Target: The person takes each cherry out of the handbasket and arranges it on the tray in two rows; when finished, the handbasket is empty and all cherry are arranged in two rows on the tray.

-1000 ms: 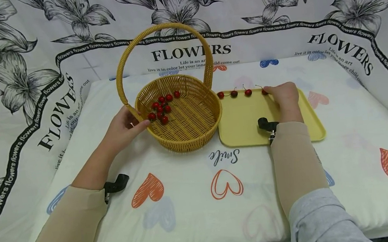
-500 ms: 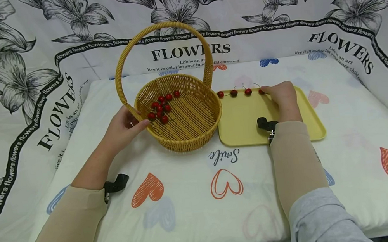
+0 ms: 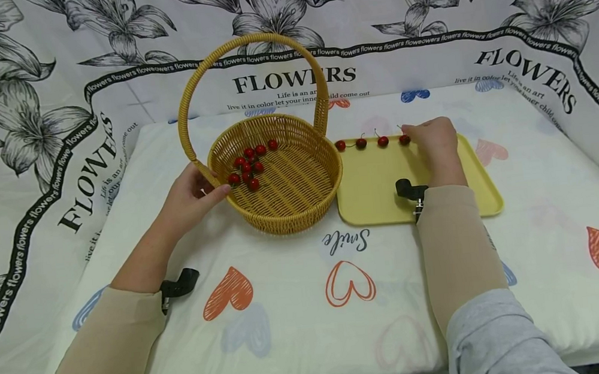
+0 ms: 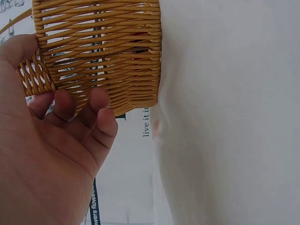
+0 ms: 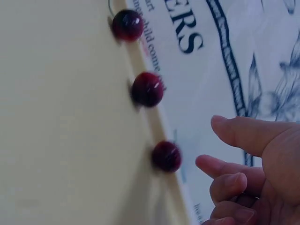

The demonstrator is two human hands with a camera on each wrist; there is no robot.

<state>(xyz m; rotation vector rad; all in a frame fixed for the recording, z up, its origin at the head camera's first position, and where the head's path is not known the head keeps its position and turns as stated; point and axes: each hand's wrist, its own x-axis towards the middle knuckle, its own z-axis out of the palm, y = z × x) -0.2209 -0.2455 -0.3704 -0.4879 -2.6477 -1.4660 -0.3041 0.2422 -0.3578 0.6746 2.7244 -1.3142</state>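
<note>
A yellow woven basket with a tall arched handle stands left of a yellow tray. Several red cherries lie in the basket's left part. My left hand grips the basket at its left rim, by the handle's base; the left wrist view has its fingers curled near the weave. A row of cherries with stems lines the tray's far edge, the rightmost cherry closest to my right hand. In the right wrist view, that hand's thumb and index finger are parted, just off a dark cherry.
The basket and tray sit side by side on a white cloth printed with hearts. Behind them rises a flower-print backdrop. Black camera mounts are on both wrists, the right one over the tray.
My right hand moved the rightmost cherry slightly left along the tray's edge, then its fingers came off it and rose a little. My left hand and the basket stayed in place.
</note>
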